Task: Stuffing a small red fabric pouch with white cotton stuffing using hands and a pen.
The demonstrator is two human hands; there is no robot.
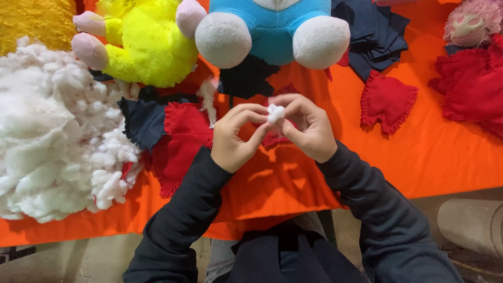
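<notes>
My left hand (pixel 236 137) and my right hand (pixel 310 128) meet above the orange cloth-covered table (pixel 429 157). Between their fingertips sits a small tuft of white stuffing (pixel 275 112), and a small red fabric piece (pixel 273 138) shows under the fingers, mostly hidden. Both hands pinch at this bundle. Just left of my left hand lie a frayed red fabric piece (pixel 181 141) and a dark blue one (pixel 142 121).
A big heap of white stuffing (pixel 52 136) fills the left side. A yellow plush toy (pixel 144 44) and a blue-and-white plush toy (pixel 275 31) sit at the back. Dark blue cloth pieces (pixel 374 34), a red heart-shaped piece (pixel 386 102), more red fabric (pixel 471 84) and a pink plush (pixel 471 23) lie right.
</notes>
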